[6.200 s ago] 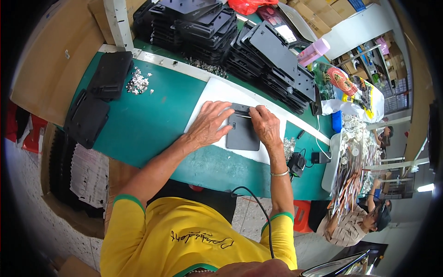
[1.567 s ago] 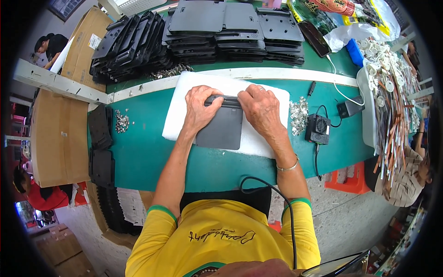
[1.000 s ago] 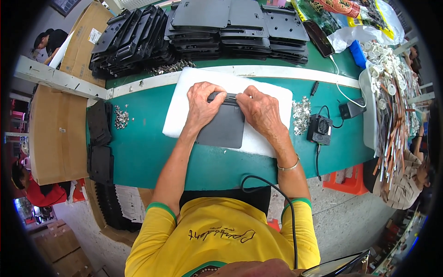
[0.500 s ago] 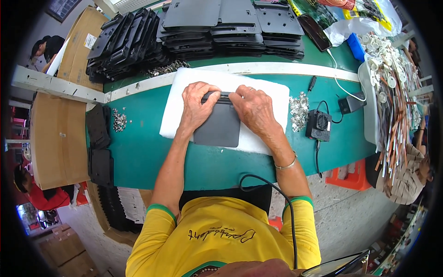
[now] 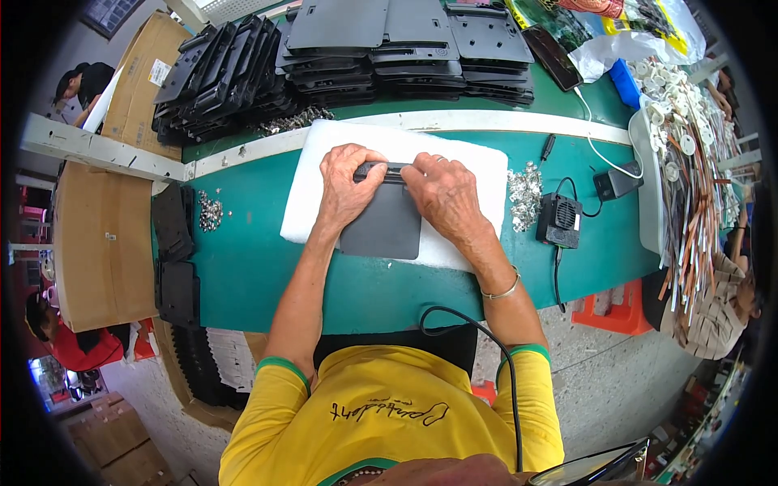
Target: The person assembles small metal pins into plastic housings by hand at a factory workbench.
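Note:
A flat black plastic panel lies on a white foam sheet in front of me. Along its far edge runs a ridged black strip, which both hands grip. My left hand is closed on the far left corner, thumb pressed near the strip. My right hand is closed over the far right corner, its thumb and fingers at the strip. Whatever small thing may be under the fingertips is hidden. Small shiny metal pieces lie in a heap right of the foam and in a smaller heap at the left.
Stacks of black panels stand at the back. More black parts lie at the left edge. A small black fan device, a phone and a white bin of strips are at the right. A black cable crosses my right arm.
My right hand has shifted very slightly left along the strip at the panel's far edge. The left hand and the panel stay in place.

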Demonstrator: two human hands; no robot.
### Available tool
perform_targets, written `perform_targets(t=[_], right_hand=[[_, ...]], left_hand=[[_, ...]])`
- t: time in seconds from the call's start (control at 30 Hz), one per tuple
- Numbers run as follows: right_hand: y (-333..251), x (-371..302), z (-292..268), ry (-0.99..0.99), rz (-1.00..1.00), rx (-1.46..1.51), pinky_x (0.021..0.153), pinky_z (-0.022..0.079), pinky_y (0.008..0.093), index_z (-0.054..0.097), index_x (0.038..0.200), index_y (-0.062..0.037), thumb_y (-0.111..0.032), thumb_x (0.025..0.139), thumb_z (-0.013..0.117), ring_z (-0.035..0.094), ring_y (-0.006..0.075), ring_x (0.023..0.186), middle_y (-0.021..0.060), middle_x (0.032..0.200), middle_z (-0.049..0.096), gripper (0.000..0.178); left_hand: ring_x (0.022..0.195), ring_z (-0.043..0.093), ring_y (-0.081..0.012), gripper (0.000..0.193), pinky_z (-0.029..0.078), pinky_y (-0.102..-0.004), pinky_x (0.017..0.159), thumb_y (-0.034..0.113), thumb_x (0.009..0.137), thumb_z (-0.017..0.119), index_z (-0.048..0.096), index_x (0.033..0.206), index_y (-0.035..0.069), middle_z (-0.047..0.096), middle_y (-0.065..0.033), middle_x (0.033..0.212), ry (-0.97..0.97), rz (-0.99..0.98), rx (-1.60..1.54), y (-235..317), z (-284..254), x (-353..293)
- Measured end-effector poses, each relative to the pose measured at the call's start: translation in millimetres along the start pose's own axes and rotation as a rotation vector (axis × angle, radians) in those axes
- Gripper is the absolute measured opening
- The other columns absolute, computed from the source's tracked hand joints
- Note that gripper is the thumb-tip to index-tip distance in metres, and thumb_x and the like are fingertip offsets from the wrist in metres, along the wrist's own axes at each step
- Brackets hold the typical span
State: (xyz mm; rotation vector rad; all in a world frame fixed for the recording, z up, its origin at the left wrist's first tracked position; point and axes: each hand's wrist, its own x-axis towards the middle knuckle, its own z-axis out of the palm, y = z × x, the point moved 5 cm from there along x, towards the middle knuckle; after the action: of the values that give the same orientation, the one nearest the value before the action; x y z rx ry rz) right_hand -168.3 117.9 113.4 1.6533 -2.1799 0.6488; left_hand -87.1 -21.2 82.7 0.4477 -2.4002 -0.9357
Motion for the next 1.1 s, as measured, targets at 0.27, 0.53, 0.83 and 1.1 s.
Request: perform_targets(t=[0.27,0.53,0.83,1.1], right_hand=[[3,1,-7,-0.048,0.025,-0.047,0.06,0.047,0.0346,0.058,0.076,-0.0093,-0.009,0.078,0.064,0.058,0.0204,0.071,0.0046,0.077,0.053,0.006],[-1,-1,1,0.012,0.007,-0.012,0.059,0.047,0.0343,0.056,0.077,-0.0096,-0.011,0.079,0.063,0.057,0.0212,0.067,0.0057,0.076,0.051,0.008],[6,0,4,-0.037,0.07,0.114,0.058,0.051,0.0362,0.058,0.077,-0.0087,-0.009,0.078,0.064,0.061,0.0231,0.068,0.0065,0.077,0.052,0.007],[5,0,6,-0.003,0.04,0.132,0.057,0.051,0.0358,0.058,0.077,-0.0075,-0.008,0.079,0.064,0.061,0.0231,0.067,0.0064,0.076,0.053,0.006]], left_hand=[[0.104,0.053,-0.0229,0.012,0.026,-0.0432,0.104,0.018,0.079,0.067,0.07,0.087,0.01,0.064,-0.0051,0.094,0.021,-0.03,0.0,2,-1,-1],[0.102,0.054,-0.0228,0.011,0.029,-0.0425,0.102,0.017,0.078,0.067,0.07,0.086,0.01,0.064,-0.0047,0.093,0.031,-0.011,0.0,2,1,-1],[0.102,0.054,-0.0231,0.011,0.029,-0.0422,0.101,0.017,0.078,0.067,0.07,0.086,0.009,0.064,-0.0048,0.093,0.03,0.0,-0.005,3,-1,-1],[0.102,0.053,-0.0231,0.012,0.029,-0.0424,0.101,0.018,0.079,0.067,0.07,0.086,0.009,0.063,-0.0049,0.093,0.022,-0.012,-0.005,2,0,-1]])
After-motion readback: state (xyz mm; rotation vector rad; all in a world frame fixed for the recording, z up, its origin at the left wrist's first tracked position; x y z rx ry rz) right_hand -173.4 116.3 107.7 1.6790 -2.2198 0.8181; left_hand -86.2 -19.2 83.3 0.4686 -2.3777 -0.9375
